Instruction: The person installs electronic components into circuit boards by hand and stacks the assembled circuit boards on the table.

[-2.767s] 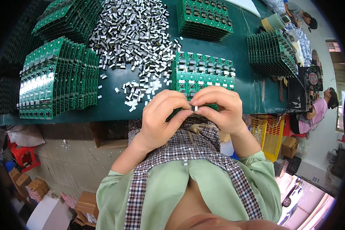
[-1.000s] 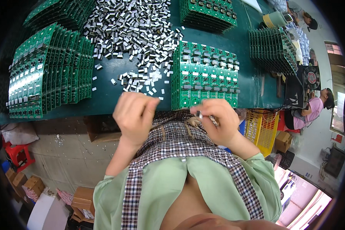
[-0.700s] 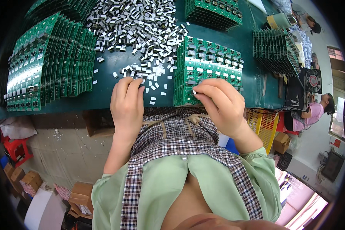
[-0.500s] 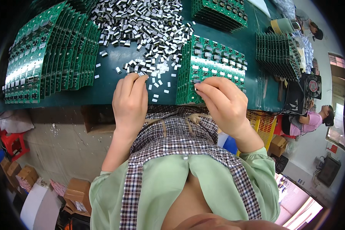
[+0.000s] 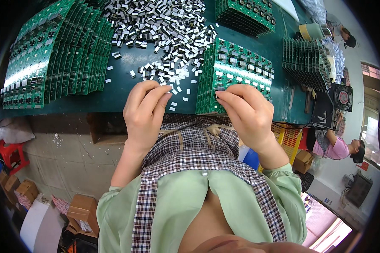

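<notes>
Left hand (image 5: 145, 111): moved from chest to loose parts (image 5: 164, 71), 12 o'clock; grip narrow, picking.
Right hand (image 5: 247, 111): grip pinching part onto circuit board (image 5: 236, 71).

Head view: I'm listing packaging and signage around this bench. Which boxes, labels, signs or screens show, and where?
Cardboard boxes: floor, lower left; brown, one with a pale label.
Small cardboard box: floor at right, beside the yellow crate; brown, cube-shaped.
Red sign: far right wall; small, rectangular.
No screens show.

Loose parts pile (image 5: 164, 29) is sitting mid-bench, circuit board panel (image 5: 236, 74) lying just right of it. Stacked boards (image 5: 50, 55) are leaning way off left.
</notes>
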Available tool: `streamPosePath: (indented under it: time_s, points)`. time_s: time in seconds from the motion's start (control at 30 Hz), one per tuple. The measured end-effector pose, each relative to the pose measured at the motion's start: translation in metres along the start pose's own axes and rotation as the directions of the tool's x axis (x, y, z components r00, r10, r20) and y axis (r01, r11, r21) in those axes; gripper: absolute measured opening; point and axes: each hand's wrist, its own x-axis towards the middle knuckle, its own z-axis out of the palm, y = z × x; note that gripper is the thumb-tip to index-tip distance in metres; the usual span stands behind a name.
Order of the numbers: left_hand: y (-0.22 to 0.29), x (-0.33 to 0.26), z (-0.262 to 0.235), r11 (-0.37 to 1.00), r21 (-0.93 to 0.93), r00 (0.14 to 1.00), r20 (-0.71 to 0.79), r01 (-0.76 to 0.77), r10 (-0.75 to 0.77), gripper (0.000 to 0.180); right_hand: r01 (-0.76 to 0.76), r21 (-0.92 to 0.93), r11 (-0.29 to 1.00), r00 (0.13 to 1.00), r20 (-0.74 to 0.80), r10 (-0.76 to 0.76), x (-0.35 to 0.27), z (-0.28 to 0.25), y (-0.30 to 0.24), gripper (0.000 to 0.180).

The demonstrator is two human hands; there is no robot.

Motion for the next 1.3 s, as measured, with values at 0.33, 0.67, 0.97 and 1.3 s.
streamPosePath:
  time_s: [0.33, 0.67, 0.97, 1.3]
  points:
    - [0.032, -0.001, 0.003, 0.268, -0.803, 0.844, 0.478, 0.532, -0.243, 0.029, -0.004, 0.085, 0.996, 0.995, -0.101, 0.013, -0.006, -0.010, -0.014, 0.029]
    - [0.049, -0.006, 0.012, 0.125, -0.813, 0.819, 0.545, 0.569, -0.179, 0.033, -0.216, 0.550, 0.807, 0.972, 0.040, 0.234, -0.016, -0.006, -0.020, 0.034]
    - [0.051, -0.007, 0.015, 0.166, -0.785, 0.802, 0.576, 0.597, -0.159, 0.028, -0.141, 0.531, 0.836, 0.990, 0.062, 0.128, -0.021, -0.010, -0.005, 0.027]
    - [0.056, -0.002, 0.016, 0.799, -0.578, 0.951, 0.307, 0.168, 0.022, 0.010, -0.119, 0.575, 0.809, 0.989, -0.004, 0.149, -0.021, -0.010, -0.005, 0.026]
